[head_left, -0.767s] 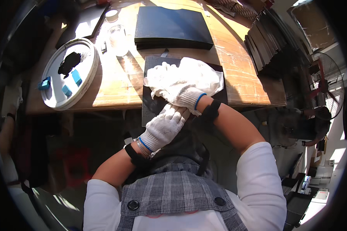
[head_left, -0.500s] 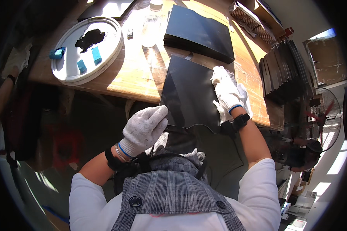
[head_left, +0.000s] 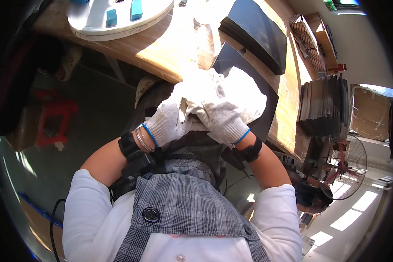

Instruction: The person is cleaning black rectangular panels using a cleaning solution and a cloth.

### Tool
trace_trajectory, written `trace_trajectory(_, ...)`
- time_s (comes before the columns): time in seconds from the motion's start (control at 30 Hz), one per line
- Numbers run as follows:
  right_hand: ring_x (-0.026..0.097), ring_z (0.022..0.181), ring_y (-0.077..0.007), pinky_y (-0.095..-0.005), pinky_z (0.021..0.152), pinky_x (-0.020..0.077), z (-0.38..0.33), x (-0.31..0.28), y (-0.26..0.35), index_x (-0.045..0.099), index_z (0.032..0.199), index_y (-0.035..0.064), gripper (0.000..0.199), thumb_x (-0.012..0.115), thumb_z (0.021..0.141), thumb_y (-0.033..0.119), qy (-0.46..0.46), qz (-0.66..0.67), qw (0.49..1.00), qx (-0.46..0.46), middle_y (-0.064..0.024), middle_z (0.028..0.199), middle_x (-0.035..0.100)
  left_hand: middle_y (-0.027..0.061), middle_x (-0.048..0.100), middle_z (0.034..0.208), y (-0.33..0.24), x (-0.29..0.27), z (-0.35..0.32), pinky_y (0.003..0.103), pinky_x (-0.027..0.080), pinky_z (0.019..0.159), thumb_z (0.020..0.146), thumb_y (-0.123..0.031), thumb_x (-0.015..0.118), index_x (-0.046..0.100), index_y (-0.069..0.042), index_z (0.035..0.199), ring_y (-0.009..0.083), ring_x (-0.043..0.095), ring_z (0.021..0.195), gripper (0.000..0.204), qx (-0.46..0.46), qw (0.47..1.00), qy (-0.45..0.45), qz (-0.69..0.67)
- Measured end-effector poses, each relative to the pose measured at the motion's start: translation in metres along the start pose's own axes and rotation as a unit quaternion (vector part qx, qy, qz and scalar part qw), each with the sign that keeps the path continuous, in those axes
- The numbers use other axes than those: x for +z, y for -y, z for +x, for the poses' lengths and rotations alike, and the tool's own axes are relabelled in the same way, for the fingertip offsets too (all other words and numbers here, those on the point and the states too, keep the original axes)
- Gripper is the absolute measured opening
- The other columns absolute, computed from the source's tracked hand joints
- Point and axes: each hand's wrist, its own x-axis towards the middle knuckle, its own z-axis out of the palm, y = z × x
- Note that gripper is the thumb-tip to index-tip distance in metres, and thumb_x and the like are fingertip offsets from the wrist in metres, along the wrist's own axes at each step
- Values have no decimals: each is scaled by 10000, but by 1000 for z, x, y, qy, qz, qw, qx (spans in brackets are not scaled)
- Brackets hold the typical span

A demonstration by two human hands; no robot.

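Note:
In front of my body, both gloved hands meet at a bunched white cloth (head_left: 248, 94). My left hand (head_left: 166, 120) is closed on its left side, the fingertips washed out by glare. Curled over the cloth's near edge is my right hand (head_left: 225, 120), in a white knit glove with a blue cuff. Beneath the cloth lies a black panel (head_left: 267, 94) at the table's front edge, partly hidden by the cloth and my hands. A thick stack of black panels (head_left: 257, 37) sits just beyond it.
A round white tub (head_left: 111, 36) with small blue blocks (head_left: 136, 10) stands at the far left of the wooden table (head_left: 161, 56). At right are upright dark boards (head_left: 323, 100), a cardboard box (head_left: 325, 41) and a fan (head_left: 345, 166). A red stool (head_left: 52, 115) stands left.
My right hand has come left and nearer off the panel's right side, bringing the white cloth. My left hand has moved right to meet it. The whole view has shifted.

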Motion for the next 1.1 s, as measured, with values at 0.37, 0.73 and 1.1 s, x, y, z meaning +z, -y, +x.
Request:
trace_trajectory(0.37,582,1097,-385,-482,985,421,-100,43,-98,610,1264,84,439,601,857,250,-146,-108,974,136,-177,1231,617,131,532,1400,-9,7,-9,530,443,1036,1030,-548,319,405,48,1423,275,530,1274,719,-76,996,36,-1)
trace_trajectory(0.73,579,1100,-378,-439,923,487,-90,17,-40,551,1341,110,555,636,793,100,-83,-53,989,-108,-171,1247,589,161,589,1274,-17,0,-17,381,473,1001,963,-434,436,437,54,1367,285,605,1144,633,25,966,16,256)
trace_trajectory(1.1,600,1104,-216,-323,917,498,-143,-59,-61,590,1256,25,381,598,883,104,-295,378,864,156,-85,1265,586,142,609,1252,-27,-14,-18,309,574,893,993,-42,465,457,24,1364,258,661,1084,377,-108,991,27,76)
